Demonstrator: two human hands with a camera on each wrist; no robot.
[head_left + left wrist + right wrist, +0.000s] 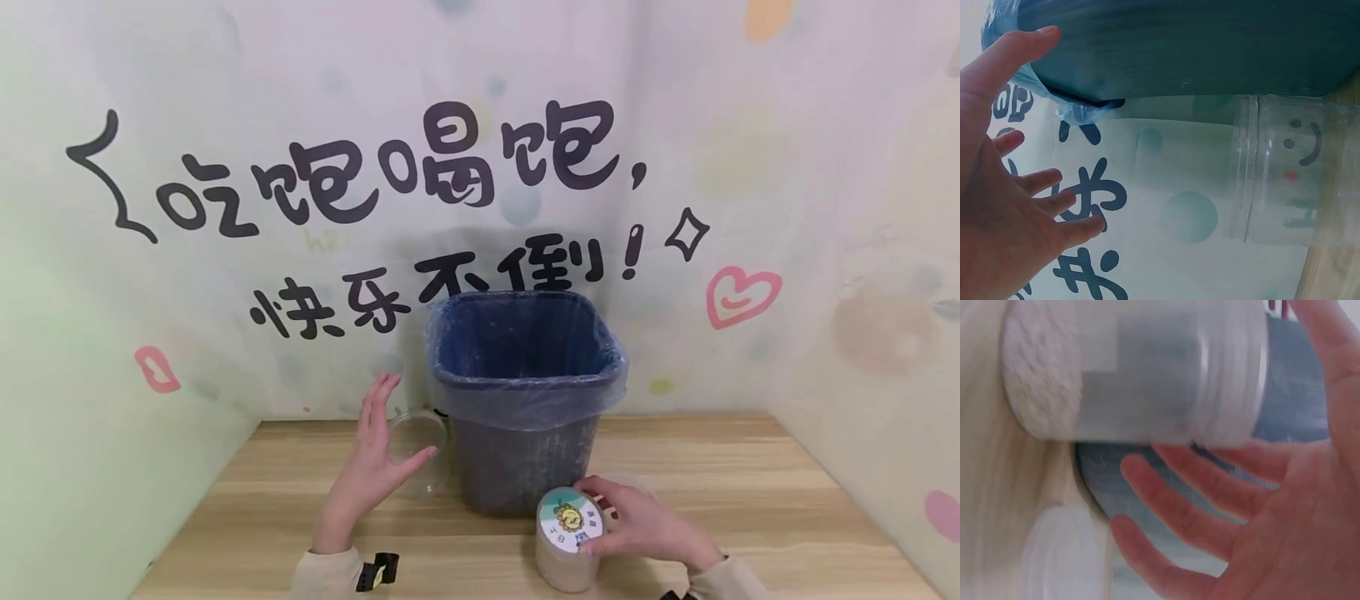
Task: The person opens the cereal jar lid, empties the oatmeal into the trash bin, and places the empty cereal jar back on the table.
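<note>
My left hand (371,462), fingers spread, is beside a clear jar (1291,175) left of the bin. In the left wrist view the hand and this jar are apart. My right hand (645,525) has thumb and fingers around the rim of a second clear jar (567,571) in front of the bin. That jar stands upright, with a round green-and-white label (572,521) showing a yellow flower on top. Pale grains (1041,372) cover its bottom. In the right wrist view some fingers are spread away from it.
A dark blue bin (525,458) with a clear bag over its rim stands on the wooden table (322,467). Partly behind my right hand is a translucent rounded object (1063,556) of unclear kind. A printed wall (300,75) closes off the back.
</note>
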